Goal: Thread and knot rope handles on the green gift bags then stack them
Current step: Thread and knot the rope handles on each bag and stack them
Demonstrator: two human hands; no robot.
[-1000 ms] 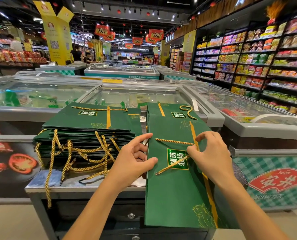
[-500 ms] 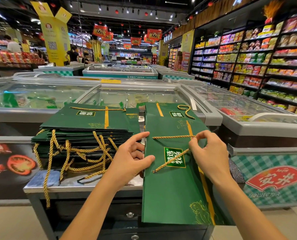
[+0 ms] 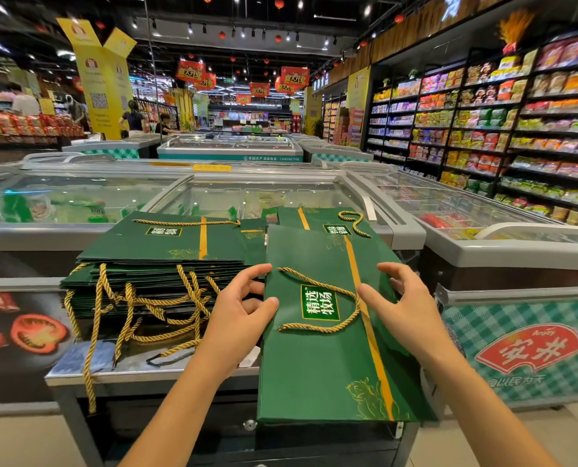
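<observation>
A flat green gift bag (image 3: 314,365) lies in front of me on the steel counter and overhangs its near edge. Its gold rope handle (image 3: 331,326) rests loose in a loop over the label. My left hand (image 3: 244,311) pinches the bag's left edge, thumb on top and fingers underneath. At the right edge, my right hand (image 3: 405,305) has its thumb on the gold stripe and its fingers curled over the edge. A stack of green bags (image 3: 166,244) with hanging rope handles (image 3: 146,301) sits to the left.
Another green bag (image 3: 314,219) with a coiled rope (image 3: 355,224) lies behind the one I hold. Glass-topped freezers (image 3: 254,193) stand behind and to the right. Stocked shelves (image 3: 516,129) line the right aisle. A blue cloth (image 3: 85,357) lies on the counter (image 3: 139,377).
My right hand has let go of the rope, which has dropped into a loop on the bag. Both hands have moved out to the bag's side edges.
</observation>
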